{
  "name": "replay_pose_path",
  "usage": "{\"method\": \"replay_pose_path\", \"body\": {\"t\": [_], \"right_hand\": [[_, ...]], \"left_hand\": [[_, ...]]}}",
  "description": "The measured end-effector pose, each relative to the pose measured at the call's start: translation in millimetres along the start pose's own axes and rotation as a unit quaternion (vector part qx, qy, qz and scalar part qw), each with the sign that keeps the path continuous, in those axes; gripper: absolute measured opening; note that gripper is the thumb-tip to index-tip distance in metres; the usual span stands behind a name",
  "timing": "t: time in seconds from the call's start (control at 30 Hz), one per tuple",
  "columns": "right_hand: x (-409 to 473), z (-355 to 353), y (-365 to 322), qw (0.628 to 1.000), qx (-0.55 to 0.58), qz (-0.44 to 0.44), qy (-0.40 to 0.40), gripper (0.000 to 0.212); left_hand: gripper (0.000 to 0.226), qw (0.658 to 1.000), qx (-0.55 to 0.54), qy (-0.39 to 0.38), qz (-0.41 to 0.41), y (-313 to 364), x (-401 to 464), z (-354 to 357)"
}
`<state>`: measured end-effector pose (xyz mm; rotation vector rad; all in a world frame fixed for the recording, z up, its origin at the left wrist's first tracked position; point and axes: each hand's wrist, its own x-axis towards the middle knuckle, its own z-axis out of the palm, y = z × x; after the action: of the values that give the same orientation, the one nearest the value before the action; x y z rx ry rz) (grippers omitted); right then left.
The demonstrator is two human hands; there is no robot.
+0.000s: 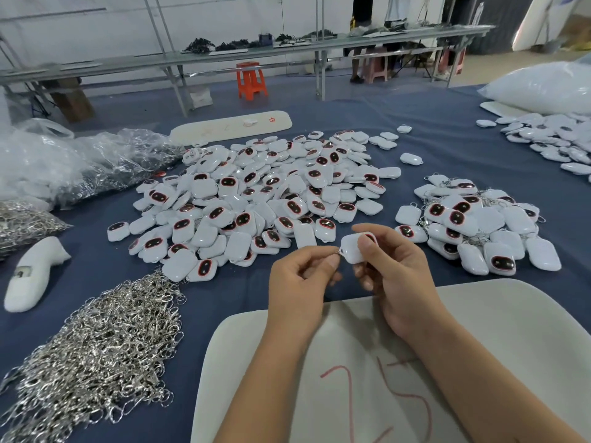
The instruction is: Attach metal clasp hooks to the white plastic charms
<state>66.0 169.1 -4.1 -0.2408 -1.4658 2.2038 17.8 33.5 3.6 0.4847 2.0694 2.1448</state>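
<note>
My right hand (393, 276) grips a white plastic charm (351, 247) between thumb and fingers, above the blue table. My left hand (300, 279) pinches a small metal clasp hook (336, 252) whose tip meets the charm's loop at its left corner. Most of the hook is hidden inside my fingers. A large heap of loose white charms with dark red-rimmed faces (262, 193) lies just beyond my hands. A silver pile of clasp hooks (96, 353) spreads at the lower left. At the right sits a smaller heap of charms with hooks attached (476, 225).
A white foam board marked with red digits (479, 362) lies under my forearms. Clear plastic bags of hooks (80, 164) sit at the left, beside a white foam piece (32, 276). More charms (550, 139) and a white bag (543, 87) occupy the far right.
</note>
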Motion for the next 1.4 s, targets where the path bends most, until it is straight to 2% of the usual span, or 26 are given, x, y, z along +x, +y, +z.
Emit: {"method": "replay_pose_path", "body": {"t": [0.13,0.23,0.33,0.43,0.53,0.67,0.77,0.83,0.9,0.97,1.03,1.2,1.3,1.4], "right_hand": [[1.5,0.2,-1.2,0.999,0.030,0.010,-0.025,0.025],[0.8,1.3,1.2,1.000,0.009,0.006,-0.020,0.024],[0.0,0.8,2.5,1.000,-0.010,0.014,0.004,0.010],[-0.4,-0.6,1.9,0.999,-0.020,0.024,0.021,0.004],[-1.1,0.1,1.6,0.998,-0.042,0.027,0.033,0.011],[-3.6,0.7,1.8,0.998,-0.063,0.014,0.029,0.012],[-5.2,1.0,2.5,0.995,-0.099,-0.004,0.029,0.021],[-6.3,2.9,3.4,0.991,-0.129,-0.020,0.026,0.018],[-6.4,4.4,4.1,0.990,-0.138,-0.027,0.026,0.012],[-6.2,5.1,3.4,0.993,-0.109,-0.023,0.023,0.005],[-4.4,5.0,1.4,0.998,-0.061,-0.008,0.020,0.004],[0.7,1.1,-2.2,0.999,0.025,0.033,0.006,0.013],[2.1,-0.3,-4.4,0.998,0.041,0.049,-0.003,0.014],[2.0,-0.7,-4.4,0.998,0.035,0.051,-0.011,0.014]], "left_hand": [[0.018,0.998,-0.051,0.005,-0.021,1.1,-2.4,4.2],[0.021,0.999,0.023,0.022,0.003,-0.9,-1.8,5.6],[0.020,0.991,0.122,0.036,0.052,-0.2,-4.2,8.1],[0.016,0.965,0.227,0.035,0.124,1.2,-5.4,4.0],[0.013,0.922,0.349,0.011,0.170,3.4,-5.3,-2.1],[0.013,0.894,0.406,-0.014,0.187,7.0,-6.5,-4.4],[0.014,0.878,0.445,-0.026,0.174,7.6,-6.0,-3.3],[0.015,0.871,0.465,-0.014,0.159,5.9,-7.5,-2.1],[0.015,0.906,0.400,0.008,0.135,2.5,-7.8,-1.5],[0.017,0.963,0.252,0.026,0.089,0.0,-6.3,-2.8],[0.023,0.990,0.127,0.032,0.057,0.7,-2.8,-5.0],[0.019,1.000,-0.013,0.011,-0.004,2.2,1.3,-5.7],[0.020,0.999,-0.033,-0.032,-0.024,5.4,-0.2,-7.6],[0.018,0.998,-0.028,-0.047,-0.008,8.2,-1.3,-7.0]]}}
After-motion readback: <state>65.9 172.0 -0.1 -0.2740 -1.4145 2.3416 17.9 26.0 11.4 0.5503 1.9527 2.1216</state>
